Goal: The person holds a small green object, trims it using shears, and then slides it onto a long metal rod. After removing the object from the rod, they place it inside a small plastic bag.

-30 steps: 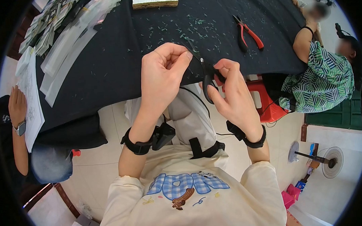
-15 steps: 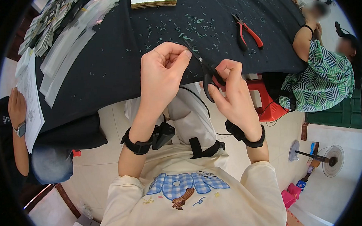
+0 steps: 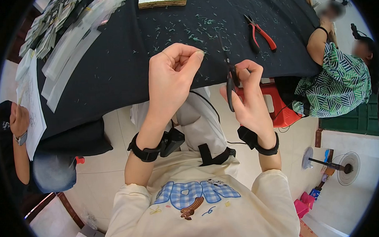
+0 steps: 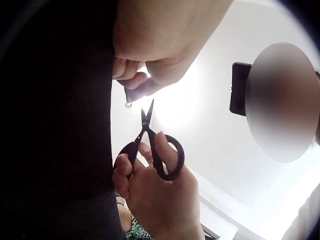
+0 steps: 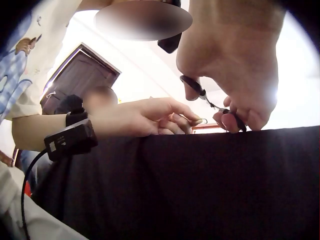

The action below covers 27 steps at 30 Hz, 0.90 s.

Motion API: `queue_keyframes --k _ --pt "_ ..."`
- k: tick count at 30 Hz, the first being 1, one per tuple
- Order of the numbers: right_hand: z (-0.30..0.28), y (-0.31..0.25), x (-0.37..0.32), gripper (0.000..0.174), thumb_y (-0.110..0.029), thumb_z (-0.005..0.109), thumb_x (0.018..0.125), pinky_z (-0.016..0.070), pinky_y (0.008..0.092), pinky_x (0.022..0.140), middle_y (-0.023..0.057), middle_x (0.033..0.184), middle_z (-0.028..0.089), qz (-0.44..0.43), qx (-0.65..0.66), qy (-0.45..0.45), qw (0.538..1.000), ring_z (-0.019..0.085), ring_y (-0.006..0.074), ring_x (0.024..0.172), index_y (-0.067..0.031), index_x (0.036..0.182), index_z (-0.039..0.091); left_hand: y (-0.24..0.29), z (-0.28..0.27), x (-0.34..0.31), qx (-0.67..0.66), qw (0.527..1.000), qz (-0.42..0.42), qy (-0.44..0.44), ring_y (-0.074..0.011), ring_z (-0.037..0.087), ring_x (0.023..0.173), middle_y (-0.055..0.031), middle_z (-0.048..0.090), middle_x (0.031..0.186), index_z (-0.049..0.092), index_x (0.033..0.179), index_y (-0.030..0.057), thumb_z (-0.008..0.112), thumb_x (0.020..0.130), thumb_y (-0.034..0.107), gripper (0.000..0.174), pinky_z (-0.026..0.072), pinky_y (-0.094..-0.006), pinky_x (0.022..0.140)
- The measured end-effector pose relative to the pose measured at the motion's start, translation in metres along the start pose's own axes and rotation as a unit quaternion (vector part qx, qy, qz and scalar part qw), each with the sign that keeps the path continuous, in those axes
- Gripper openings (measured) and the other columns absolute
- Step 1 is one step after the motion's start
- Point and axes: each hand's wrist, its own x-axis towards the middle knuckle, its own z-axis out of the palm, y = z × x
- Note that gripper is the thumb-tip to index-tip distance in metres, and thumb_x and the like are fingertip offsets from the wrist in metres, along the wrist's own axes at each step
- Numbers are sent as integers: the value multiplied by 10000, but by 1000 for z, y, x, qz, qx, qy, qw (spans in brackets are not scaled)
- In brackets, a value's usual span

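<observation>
My left hand [image 3: 171, 77] is over the black cloth's near edge, thumb and forefinger pinching a small thin loop [image 4: 128, 105] that sticks out past the fingertips. Most of that loop is hidden by the fingers, and I cannot tell what it is made of. To the right, my right hand [image 3: 250, 97] holds black-handled scissors [image 3: 229, 81], with the thumb through one handle ring. In the left wrist view the blades stand parted, their tips pointing toward the pinched loop but apart from it.
Green snippets [image 3: 191, 37] are scattered over the black cloth [image 3: 120, 58]. Red-handled pliers [image 3: 261, 34] lie to the right, and a whitish block [image 3: 162, 0] sits at the back. Plastic sleeves [image 3: 71, 68] and paper [image 3: 32, 107] are at left. People sit on both sides.
The scissors have moved right, away from the left fingertips, and turned more upright, the right hand going with them. My left hand has stayed nearly in place, still pinching.
</observation>
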Motion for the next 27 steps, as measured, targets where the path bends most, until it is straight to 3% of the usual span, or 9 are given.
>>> queue_keyframes --k 2,8,11,13,14,17,19,24,27 --pt "-3 4 0 448 -59 615 772 387 259 642 86 773 470 -70 -68 21 995 431 143 692 16 1064 283 1 0 0 -4 1000 1 1 6 411 515 35 536 598 620 791 -37 606 812 60 101 298 -160 441" --pt "-13 1 4 470 -8 613 743 373 228 569 56 724 501 -8 -21 61 998 440 111 639 3 1082 288 2 0 0 -24 1000 -5 0 9 418 511 29 551 607 625 801 -30 607 814 58 90 294 -155 429" --pt "-14 7 5 493 -3 634 723 382 236 550 69 757 550 -48 -112 86 989 467 125 624 1 1107 324 2 -1 -1 -15 1000 -10 0 12 415 508 30 550 607 625 801 -27 606 815 57 87 289 -152 424" --pt "-15 12 9 503 -10 647 718 392 246 566 77 779 563 -76 -162 101 979 482 141 638 -1 1115 338 3 -3 -1 -17 1000 -19 -8 -26 526 657 -8 616 732 638 844 -20 624 809 66 94 396 -154 598" --pt "-16 14 12 512 -17 660 711 399 263 602 70 753 555 -118 -213 119 963 494 160 664 2 1118 349 4 -3 -2 -16 1000 -18 -8 -26 526 657 -8 616 732 638 844 -20 624 809 66 94 396 -154 598" --pt "-20 15 16 532 -64 688 698 394 292 680 66 763 551 -147 -255 123 948 513 185 723 8 1120 372 6 -1 -2 -4 999 -35 -13 -25 526 658 -6 615 734 637 845 -21 622 811 66 94 396 -155 596" --pt "-21 11 18 546 -103 702 693 383 304 721 70 799 554 -135 -248 108 953 522 192 756 12 1120 383 5 1 -1 -20 1000 -24 -3 19 414 513 30 557 618 625 806 -24 605 810 56 83 290 -144 434" --pt "-29 4 25 616 -250 734 648 346 304 747 85 974 518 -197 -363 125 902 546 169 742 19 1119 441 5 0 0 -17 1000 -20 0 19 412 512 32 556 617 626 808 -23 605 809 56 82 287 -144 436" --pt "-33 4 26 592 -211 731 637 352 286 722 72 883 520 -168 -347 144 912 538 173 693 0 1114 451 6 0 -1 -17 1000 -19 -2 19 412 513 32 557 619 625 807 -24 603 810 54 81 287 -144 436"
